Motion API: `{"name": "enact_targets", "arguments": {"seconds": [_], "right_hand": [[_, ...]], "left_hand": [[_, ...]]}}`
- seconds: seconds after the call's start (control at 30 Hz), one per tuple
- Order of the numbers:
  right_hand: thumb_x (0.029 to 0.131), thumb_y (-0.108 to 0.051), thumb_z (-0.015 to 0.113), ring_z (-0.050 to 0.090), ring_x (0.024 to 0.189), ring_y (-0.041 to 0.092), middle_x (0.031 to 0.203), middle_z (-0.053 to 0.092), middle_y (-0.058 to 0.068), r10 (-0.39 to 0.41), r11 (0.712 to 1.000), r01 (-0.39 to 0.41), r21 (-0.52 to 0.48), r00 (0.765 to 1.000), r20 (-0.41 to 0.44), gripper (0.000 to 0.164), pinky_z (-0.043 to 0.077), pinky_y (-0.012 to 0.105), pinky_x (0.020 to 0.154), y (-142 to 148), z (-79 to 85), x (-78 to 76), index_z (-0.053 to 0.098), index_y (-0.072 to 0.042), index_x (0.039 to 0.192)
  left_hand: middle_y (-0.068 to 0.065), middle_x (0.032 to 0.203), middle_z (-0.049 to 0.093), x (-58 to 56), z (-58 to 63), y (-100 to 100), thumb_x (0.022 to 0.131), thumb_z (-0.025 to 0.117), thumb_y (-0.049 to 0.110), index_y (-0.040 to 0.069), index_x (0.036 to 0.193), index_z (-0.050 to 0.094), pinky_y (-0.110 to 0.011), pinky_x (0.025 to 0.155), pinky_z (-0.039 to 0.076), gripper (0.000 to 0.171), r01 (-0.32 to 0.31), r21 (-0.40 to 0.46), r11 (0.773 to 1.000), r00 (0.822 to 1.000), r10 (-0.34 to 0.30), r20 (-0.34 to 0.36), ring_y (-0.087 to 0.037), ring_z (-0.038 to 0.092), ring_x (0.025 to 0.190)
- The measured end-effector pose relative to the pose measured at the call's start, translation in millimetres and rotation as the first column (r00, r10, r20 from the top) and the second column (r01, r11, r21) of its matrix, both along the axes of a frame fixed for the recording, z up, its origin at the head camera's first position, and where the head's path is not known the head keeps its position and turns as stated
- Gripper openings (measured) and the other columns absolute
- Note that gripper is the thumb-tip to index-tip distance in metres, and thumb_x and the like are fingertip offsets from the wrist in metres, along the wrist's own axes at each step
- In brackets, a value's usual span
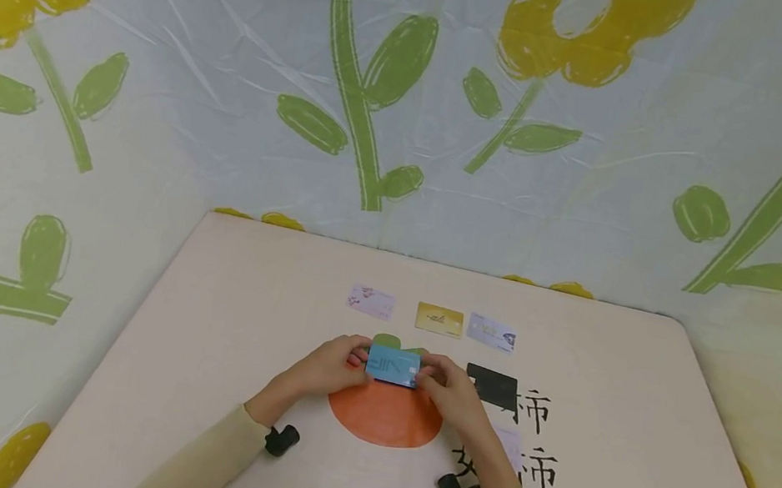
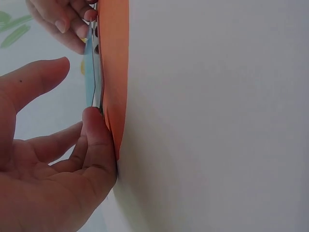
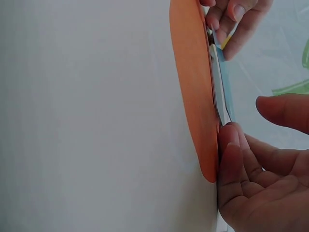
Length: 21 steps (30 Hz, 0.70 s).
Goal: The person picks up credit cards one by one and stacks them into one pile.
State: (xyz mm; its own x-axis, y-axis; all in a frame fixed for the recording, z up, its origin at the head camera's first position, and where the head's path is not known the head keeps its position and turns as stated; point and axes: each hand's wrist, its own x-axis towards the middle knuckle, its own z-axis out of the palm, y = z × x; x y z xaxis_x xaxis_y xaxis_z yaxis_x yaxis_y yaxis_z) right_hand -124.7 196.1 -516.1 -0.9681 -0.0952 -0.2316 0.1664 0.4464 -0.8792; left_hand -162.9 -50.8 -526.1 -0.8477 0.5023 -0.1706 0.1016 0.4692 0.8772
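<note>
A light blue card with pale print and a small chip lies low over the orange persimmon print on the cloth. My left hand holds its left end, and my right hand holds the right end. From the left wrist, the card shows nearly edge-on, with thin layered edges under its blue face; how many layers cannot be told. Fingertips touch the card's end there, while one digit of the left hand stands away. Much the same shows for the right hand in the right wrist view.
Beyond the hands lie a pink-flowered card, a gold card and a pale silver card. A black card sits beside the right hand. Under the right forearm, a pale card is partly hidden. Flower-printed cloth hangs behind the table.
</note>
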Motion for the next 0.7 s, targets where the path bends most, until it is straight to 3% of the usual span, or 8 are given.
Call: {"name": "enact_targets", "arguments": {"seconds": [0.7], "right_hand": [[0.097, -0.011, 0.066, 0.061, 0.098, 0.024, 0.103, 0.063, 0.007, 0.041, 0.998, -0.040, 0.042, 0.999, -0.029, 0.036, 0.051, 0.031, 0.080, -1.3, 1.9, -1.4, 0.060, 0.002, 0.130]], "left_hand": [[-0.003, 0.110, 0.064, -5.5, -2.1, 0.9, 0.086, 0.076, 0.020, -0.005, 0.135, 0.055, -0.036, 0.091, 0.050, 0.059, 0.004, -0.045, 0.999, 1.000, -0.005, -0.028, -0.019, 0.058, 0.100]]}}
